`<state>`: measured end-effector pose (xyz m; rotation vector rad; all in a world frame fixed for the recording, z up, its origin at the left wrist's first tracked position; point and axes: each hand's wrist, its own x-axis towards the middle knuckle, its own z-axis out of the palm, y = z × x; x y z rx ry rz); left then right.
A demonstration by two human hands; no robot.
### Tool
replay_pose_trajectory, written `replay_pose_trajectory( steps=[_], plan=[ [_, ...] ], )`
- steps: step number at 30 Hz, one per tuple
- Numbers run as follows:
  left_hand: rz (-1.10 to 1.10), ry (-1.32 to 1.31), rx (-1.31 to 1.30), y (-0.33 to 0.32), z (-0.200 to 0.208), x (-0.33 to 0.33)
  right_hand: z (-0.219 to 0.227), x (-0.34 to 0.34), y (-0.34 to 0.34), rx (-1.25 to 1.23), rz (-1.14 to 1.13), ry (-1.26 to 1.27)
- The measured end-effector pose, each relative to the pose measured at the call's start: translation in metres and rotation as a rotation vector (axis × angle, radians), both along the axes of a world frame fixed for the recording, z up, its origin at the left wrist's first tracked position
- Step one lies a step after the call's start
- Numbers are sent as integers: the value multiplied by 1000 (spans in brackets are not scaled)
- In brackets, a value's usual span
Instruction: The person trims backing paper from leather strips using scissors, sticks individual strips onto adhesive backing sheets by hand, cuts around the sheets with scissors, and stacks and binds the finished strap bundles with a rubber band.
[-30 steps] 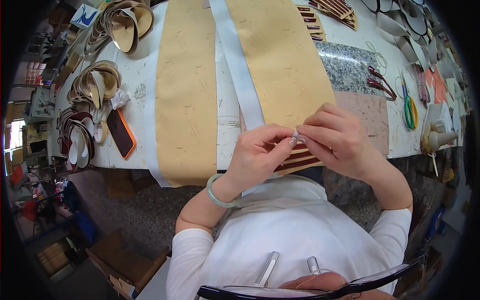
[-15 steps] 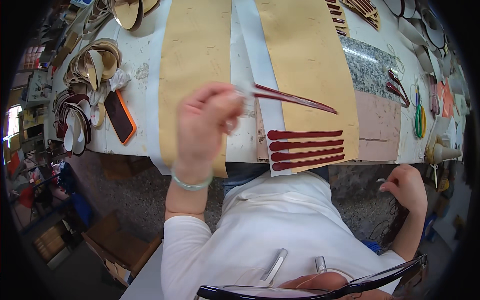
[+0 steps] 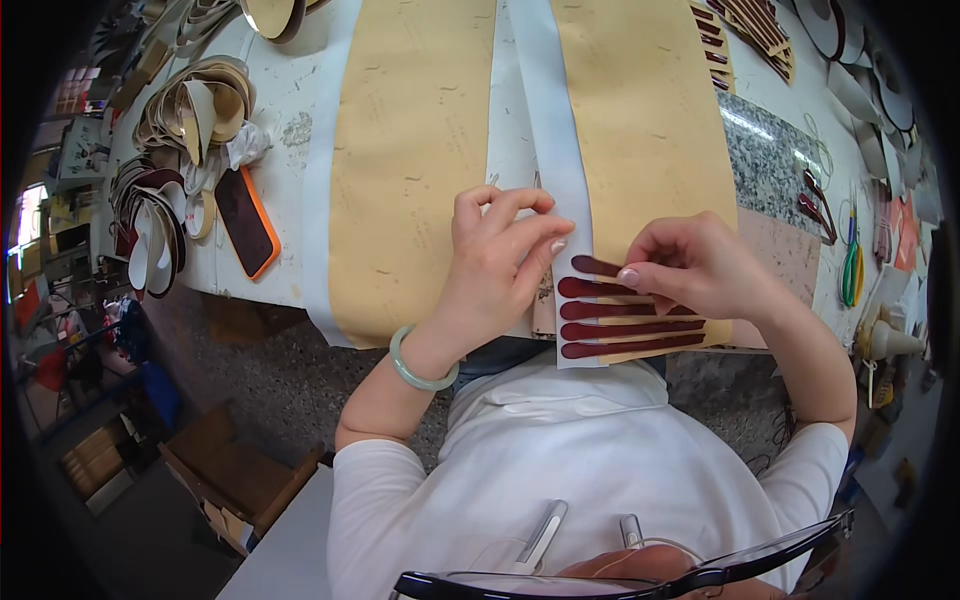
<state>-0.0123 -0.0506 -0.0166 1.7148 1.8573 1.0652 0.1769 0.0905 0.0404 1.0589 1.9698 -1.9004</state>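
Several dark red narrow strips [image 3: 590, 331] with rounded left ends lie in a row across the near end of the tan sheet [image 3: 650, 120] and its white edge. My right hand [image 3: 695, 268] pinches the farthest strip [image 3: 594, 265] between thumb and fingers; its right part is hidden under the hand. Just left of the row, my left hand [image 3: 500, 250] hovers with fingers bent and the thumb drawn close to them. Whatever its fingertips hold, if anything, is too small to make out. A pale green bangle [image 3: 424, 376] circles the left wrist.
Another tan sheet [image 3: 410, 150] lies to the left. Beyond it are an orange-edged phone [image 3: 247, 222], a tape roll [image 3: 200, 214] and bundles of curved pieces [image 3: 200, 105]. At right lie a speckled stone slab [image 3: 765, 145], green-and-yellow-handled scissors [image 3: 852, 272] and a cone spool [image 3: 890, 308].
My left hand has moved right and down, and the dark red strips it held no longer show there. My right hand has come up from beside the table onto the row, where one more strip lies.
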Motion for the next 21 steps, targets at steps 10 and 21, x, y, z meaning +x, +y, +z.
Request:
replay_pose_trajectory(
  steps=[10, 21],
  plan=[
    [12, -8, -5, -3, -9, 0, -13, -22, 6, -39, 98, -126],
    [14, 165, 62, 1, 1, 8, 7, -5, 13, 40, 43, -150]
  ],
)
